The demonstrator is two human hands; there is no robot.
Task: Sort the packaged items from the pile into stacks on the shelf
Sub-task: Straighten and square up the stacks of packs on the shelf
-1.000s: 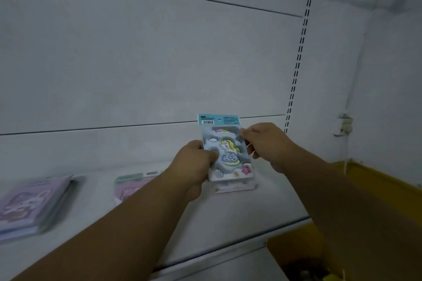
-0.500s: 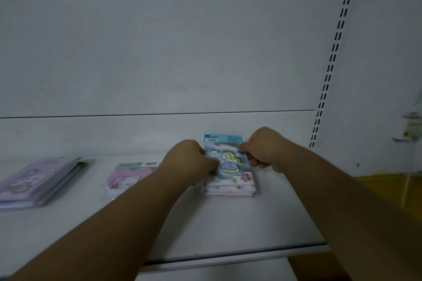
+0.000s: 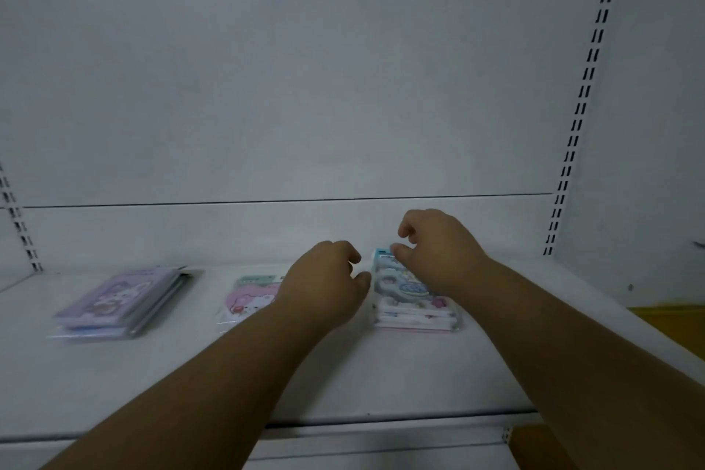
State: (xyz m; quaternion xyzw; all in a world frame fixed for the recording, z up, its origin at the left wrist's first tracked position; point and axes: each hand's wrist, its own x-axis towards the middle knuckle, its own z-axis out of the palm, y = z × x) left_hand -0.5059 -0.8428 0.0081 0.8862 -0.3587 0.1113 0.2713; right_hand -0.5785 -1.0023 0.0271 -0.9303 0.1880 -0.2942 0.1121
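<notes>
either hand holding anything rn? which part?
Nothing held. Left hand and right hand hover open over the blue pack, which lies on its stack.

We see a dim, grayish picture with soft, flat light and no bright glare. The purple stack (image 3: 122, 301) at the left looks blurry. Straight lines bend a little near the edges. Faint shadows lie under the arms on the white shelf (image 3: 381, 374).
</notes>
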